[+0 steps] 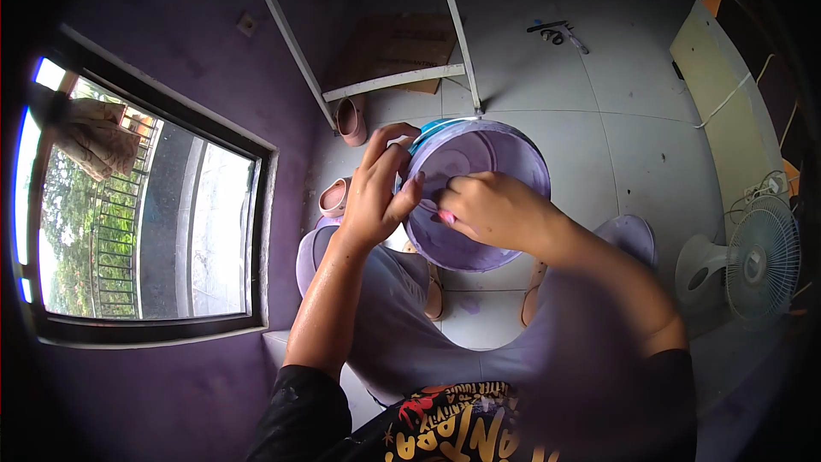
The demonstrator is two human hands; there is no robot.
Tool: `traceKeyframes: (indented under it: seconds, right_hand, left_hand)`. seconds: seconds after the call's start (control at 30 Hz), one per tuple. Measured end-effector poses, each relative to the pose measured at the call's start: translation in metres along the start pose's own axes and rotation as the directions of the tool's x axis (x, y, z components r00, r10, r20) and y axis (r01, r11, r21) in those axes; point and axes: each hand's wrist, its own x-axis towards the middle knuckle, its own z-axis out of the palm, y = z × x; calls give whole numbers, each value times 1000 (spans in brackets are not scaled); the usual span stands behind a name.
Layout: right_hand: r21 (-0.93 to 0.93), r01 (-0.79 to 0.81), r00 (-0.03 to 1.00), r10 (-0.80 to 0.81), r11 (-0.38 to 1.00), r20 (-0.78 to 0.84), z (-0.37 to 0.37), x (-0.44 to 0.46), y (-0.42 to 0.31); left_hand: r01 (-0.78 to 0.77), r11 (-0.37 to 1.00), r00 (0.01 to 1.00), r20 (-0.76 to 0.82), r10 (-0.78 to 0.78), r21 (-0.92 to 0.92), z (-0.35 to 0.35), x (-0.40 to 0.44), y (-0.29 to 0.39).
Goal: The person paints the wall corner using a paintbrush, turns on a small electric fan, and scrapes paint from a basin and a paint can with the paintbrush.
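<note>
A round purple bucket point(532, 156), its inner wall streaked with paler marks, stands between my knees with its mouth facing me. My left hand point(376, 192) is at the bucket's left rim, fingers curved and spread, thumb apart. Whether it presses on the rim, I cannot tell. Inside the mouth, my right hand point(492, 210) is closed with the fingers bent inward. A small bright pink thing point(446, 217) shows at its fingertips; its kind is not clear. Part of a teal object point(434, 132) shows behind the bucket's upper left rim.
A white metal frame point(393, 79) stands ahead, with flattened cardboard point(410, 47) behind it. Pink clogs point(350, 120) lie at the left by the wall. A white fan point(754, 263) stands at the right. Small dark tools point(556, 32) lie on the tiles. A window point(154, 214) is at the left.
</note>
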Motion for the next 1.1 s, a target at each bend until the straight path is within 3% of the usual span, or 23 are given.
traceKeyframes:
  seconds: [0.13,0.23,0.33,0.43,0.57,0.73,0.8,1.0,1.03,1.1]
  right_hand:
    - [229,-215,966,241,949,-91,-5,3,7]
    - [369,-338,868,438,866,-233,-3,4,9]
    - [525,-385,733,598,759,-326,-19,11,2]
    - [638,-378,668,675,671,-314,-9,12,7]
    - [739,-361,743,654,568,-140,10,9,11]
    - [485,-409,884,467,773,2,0,5,2]
    - [407,-428,896,437,807,76,-7,5,-3]
    - [416,-449,853,518,791,-64,-34,5,-1]
    - [420,-384,844,496,823,-201,-33,4,4]
    - [440,-349,801,507,828,-319,-39,6,9]
  left_hand:
    - [49,998,998,-41,-51,-48,-2,-1,0]
    - [65,995,995,-75,-71,-72,-1,0,-1]
    - [53,995,994,-86,-61,-84,2,1,1]
    - [12,998,994,-108,-18,-62,7,1,4]
    - [45,998,986,-160,-50,-37,7,-2,0]
    - [55,998,985,-165,-53,6,-3,-6,-5]
    - [57,998,986,-160,-56,-3,-4,-4,-3]
    - [43,999,987,-156,-46,-25,-3,-1,-3]
    - [44,999,987,-155,-48,-25,-3,0,-3]
    - [66,997,986,-151,-70,-29,-2,0,-5]
